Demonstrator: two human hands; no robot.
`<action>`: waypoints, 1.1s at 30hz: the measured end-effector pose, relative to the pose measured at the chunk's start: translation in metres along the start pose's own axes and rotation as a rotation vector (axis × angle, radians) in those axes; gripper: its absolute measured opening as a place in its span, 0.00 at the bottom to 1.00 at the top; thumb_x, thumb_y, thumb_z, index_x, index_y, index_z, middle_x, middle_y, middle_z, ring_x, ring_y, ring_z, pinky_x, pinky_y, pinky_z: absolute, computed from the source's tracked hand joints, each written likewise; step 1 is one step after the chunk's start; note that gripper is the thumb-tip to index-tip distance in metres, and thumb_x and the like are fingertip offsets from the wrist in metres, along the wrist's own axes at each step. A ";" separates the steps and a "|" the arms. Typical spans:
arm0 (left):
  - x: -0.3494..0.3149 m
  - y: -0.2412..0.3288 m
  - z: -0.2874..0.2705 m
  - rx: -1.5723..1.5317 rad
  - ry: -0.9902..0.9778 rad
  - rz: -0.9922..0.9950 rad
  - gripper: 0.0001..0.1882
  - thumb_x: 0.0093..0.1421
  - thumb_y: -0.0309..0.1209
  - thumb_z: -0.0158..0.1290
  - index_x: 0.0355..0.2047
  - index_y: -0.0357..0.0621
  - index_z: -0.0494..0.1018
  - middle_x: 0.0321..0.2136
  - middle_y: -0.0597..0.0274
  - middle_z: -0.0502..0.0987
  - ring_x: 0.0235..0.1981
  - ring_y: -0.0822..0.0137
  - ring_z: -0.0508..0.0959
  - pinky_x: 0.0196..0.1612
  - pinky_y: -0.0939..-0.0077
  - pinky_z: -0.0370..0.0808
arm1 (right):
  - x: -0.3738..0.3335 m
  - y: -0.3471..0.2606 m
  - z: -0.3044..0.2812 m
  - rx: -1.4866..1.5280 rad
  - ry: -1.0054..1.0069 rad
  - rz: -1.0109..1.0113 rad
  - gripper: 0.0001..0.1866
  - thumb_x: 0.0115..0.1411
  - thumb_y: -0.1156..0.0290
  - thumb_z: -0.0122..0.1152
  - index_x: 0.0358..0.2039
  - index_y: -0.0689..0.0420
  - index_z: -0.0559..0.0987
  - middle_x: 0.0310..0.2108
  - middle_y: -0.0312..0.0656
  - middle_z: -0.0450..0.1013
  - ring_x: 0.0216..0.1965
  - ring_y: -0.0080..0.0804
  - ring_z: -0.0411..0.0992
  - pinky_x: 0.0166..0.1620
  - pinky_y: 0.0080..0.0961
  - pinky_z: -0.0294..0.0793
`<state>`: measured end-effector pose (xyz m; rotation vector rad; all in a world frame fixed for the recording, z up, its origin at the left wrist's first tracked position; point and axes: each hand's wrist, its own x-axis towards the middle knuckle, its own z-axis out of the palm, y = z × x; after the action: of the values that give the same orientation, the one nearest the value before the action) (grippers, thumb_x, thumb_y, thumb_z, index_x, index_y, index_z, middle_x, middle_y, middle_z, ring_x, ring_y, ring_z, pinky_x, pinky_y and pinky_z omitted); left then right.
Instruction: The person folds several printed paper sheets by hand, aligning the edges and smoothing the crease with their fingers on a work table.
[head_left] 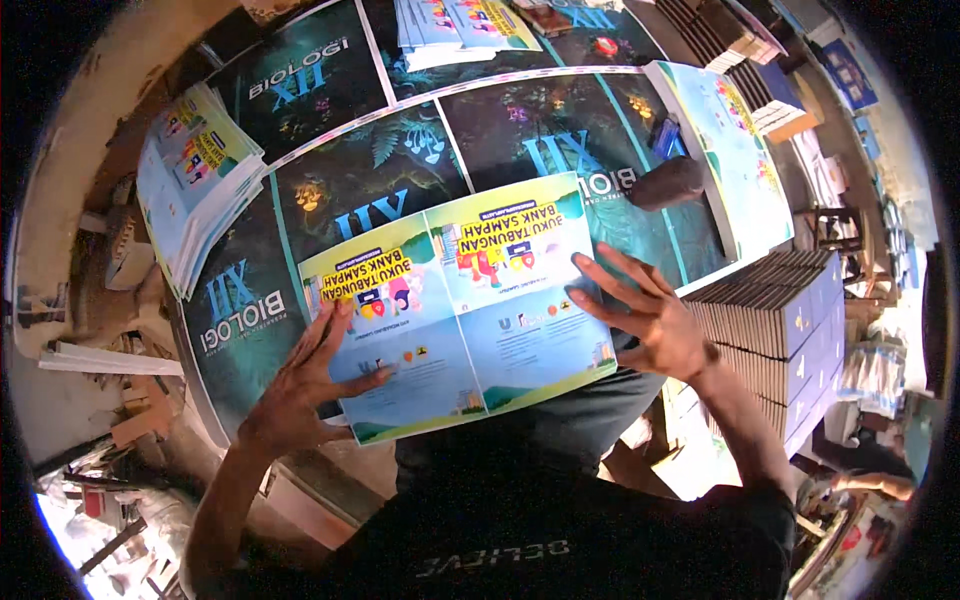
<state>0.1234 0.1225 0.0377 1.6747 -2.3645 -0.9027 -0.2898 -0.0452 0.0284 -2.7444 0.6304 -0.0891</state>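
Note:
A printed cover sheet (520, 340), yellow and white at its far half and blue and green at its near half, lies in front of me, its near edge by my lap. My left hand (305, 385) rests at its left edge, fingers and thumb spread on the paper. At the right edge, my right hand (645, 315) has its fingers stretched apart over the paper; its thumb is partly hidden. Beneath lies a large dark poster sheet (400, 150) with blue lettering. Neither hand visibly grips the sheet.
Stacks of similar covers lie at left (190, 190), at the far edge (460, 30) and at right (735, 160). A dark oblong object (668, 183) and a small blue item (664, 138) sit by the right stack. Tall piles of bound books (790, 335) stand beyond the right edge.

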 end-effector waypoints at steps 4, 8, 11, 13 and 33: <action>-0.002 -0.001 -0.002 0.055 0.027 0.052 0.45 0.35 0.31 0.73 0.58 0.72 0.74 0.71 0.46 0.48 0.72 0.45 0.47 0.70 0.54 0.53 | 0.001 0.007 -0.001 0.052 0.006 -0.027 0.45 0.44 0.68 0.69 0.66 0.41 0.67 0.72 0.34 0.52 0.72 0.46 0.49 0.66 0.47 0.56; -0.004 -0.008 0.005 0.125 0.155 0.063 0.39 0.43 0.33 0.68 0.59 0.57 0.73 0.69 0.51 0.55 0.71 0.52 0.54 0.67 0.53 0.59 | 0.009 0.014 0.007 0.155 0.158 -0.046 0.36 0.46 0.70 0.68 0.60 0.50 0.73 0.65 0.38 0.65 0.67 0.46 0.59 0.63 0.44 0.62; -0.007 -0.041 0.021 0.320 0.242 0.079 0.34 0.49 0.35 0.62 0.59 0.49 0.72 0.66 0.59 0.64 0.68 0.57 0.61 0.64 0.52 0.63 | 0.013 0.015 0.006 0.179 0.263 -0.033 0.26 0.50 0.75 0.65 0.52 0.60 0.77 0.58 0.43 0.72 0.62 0.46 0.66 0.62 0.39 0.66; -0.004 -0.042 0.012 0.307 0.270 0.122 0.30 0.50 0.34 0.59 0.57 0.47 0.73 0.61 0.64 0.72 0.64 0.58 0.68 0.62 0.54 0.66 | 0.013 0.009 -0.006 0.196 0.251 -0.006 0.24 0.49 0.77 0.65 0.50 0.62 0.78 0.56 0.45 0.73 0.61 0.45 0.67 0.61 0.37 0.67; 0.033 -0.055 -0.028 -0.721 0.284 -0.283 0.25 0.56 0.32 0.66 0.51 0.36 0.73 0.44 0.54 0.80 0.47 0.66 0.78 0.51 0.67 0.75 | 0.102 0.025 -0.016 0.946 0.231 0.347 0.21 0.46 0.69 0.79 0.40 0.63 0.84 0.38 0.43 0.82 0.39 0.24 0.79 0.47 0.24 0.77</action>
<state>0.1677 0.0699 0.0236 1.6768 -1.3894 -1.2583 -0.2107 -0.1149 0.0343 -1.7068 0.8386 -0.4867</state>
